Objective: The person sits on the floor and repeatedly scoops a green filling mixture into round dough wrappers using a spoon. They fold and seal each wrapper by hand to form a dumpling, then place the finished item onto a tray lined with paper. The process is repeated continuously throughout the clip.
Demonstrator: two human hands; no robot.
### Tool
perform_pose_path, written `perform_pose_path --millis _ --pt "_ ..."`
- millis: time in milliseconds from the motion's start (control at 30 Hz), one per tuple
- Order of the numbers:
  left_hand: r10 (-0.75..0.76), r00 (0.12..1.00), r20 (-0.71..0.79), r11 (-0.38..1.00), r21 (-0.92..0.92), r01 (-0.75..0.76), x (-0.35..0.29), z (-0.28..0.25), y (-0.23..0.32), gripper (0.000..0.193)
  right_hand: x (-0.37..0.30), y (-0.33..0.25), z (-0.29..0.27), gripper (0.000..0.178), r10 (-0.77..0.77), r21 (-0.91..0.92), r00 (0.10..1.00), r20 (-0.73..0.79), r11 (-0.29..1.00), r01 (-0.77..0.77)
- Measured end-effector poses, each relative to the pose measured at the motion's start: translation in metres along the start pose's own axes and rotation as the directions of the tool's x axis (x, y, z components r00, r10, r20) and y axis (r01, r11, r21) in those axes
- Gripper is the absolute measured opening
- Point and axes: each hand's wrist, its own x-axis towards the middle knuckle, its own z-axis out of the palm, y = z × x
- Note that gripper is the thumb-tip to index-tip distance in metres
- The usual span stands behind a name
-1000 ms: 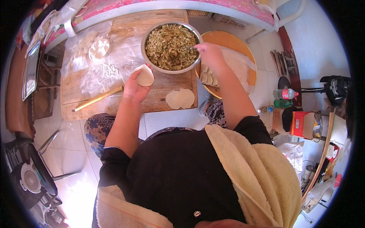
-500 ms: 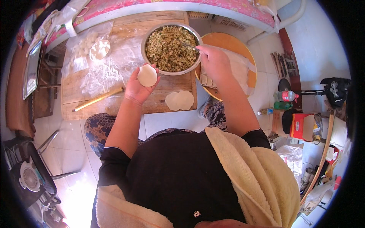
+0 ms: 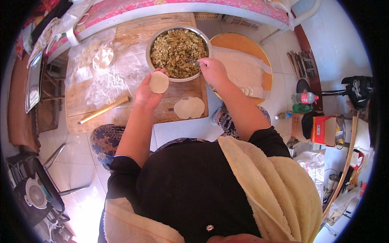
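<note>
Your left hand (image 3: 147, 97) cups a round dough wrapper (image 3: 159, 82) by the metal bowl's (image 3: 182, 79) near side. Your right hand (image 3: 214, 73) grips a utensil (image 3: 197, 63), far end at the filling (image 3: 176, 50). Flat dough (image 3: 189, 108) and rolling pin (image 3: 104, 110) lie on the bench (image 3: 139, 114).

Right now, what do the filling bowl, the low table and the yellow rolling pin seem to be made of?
Bowl: metal, probably stainless steel; its rim shines silvery. Table: seemingly wood, matte, with visible grain and plank seams. Rolling pin: perhaps varnished wood, judging by its smooth, glossy surface, but metal or plastic remains possible.
</note>
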Motion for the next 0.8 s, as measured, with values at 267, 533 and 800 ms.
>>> perform_pose_path --millis 267,533,800 --pt "0.036 0.994 -0.103 0.999 -0.007 -0.037 0.006 0.001 0.000 0.040 0.007 0.020 0.016 0.020 0.328 0.721 0.893 0.308 0.531 -0.445" --pt "0.092 0.992 -0.092 0.995 -0.036 -0.095 0.032 0.021 -0.001 0.040 0.004 0.019 0.000 0.026 0.257 0.800 0.873 0.415 0.353 -0.485" --pt "0.071 0.993 -0.092 0.994 -0.082 -0.079 0.062 0.053 -0.020 0.043 -0.013 -0.006 -0.009 0.028 -0.141 0.407 0.990 -0.017 0.903 0.136"
